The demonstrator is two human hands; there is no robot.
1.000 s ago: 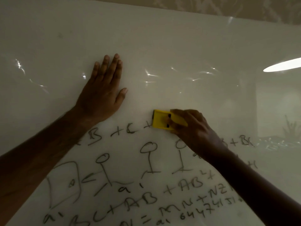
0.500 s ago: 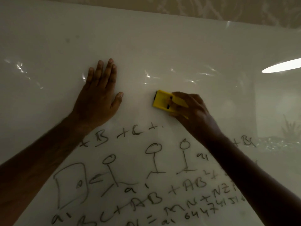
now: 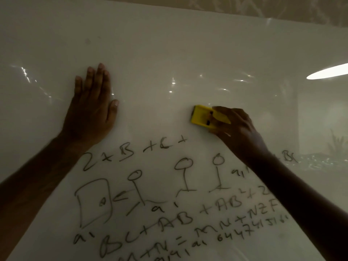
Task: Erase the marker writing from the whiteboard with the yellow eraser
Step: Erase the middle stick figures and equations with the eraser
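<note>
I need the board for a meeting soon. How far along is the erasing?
Early. The whiteboard above the hands is bare, so that part looks done. In hand: the right hand presses the eraser on a bare patch just above the top line, while the left hand lies flat on the board. Left: the writing below, meaning formulas, stick figures and numbers, is almost all untouched.

Eraser (image 3: 202,117) bright yellow with small black marks, board (image 3: 169,53) glossy off-white with white glare streaks, writing (image 3: 169,219) dark grey-black across lower half, wall strip (image 3: 263,6) top of frame beige with pale leafy pattern.
</note>
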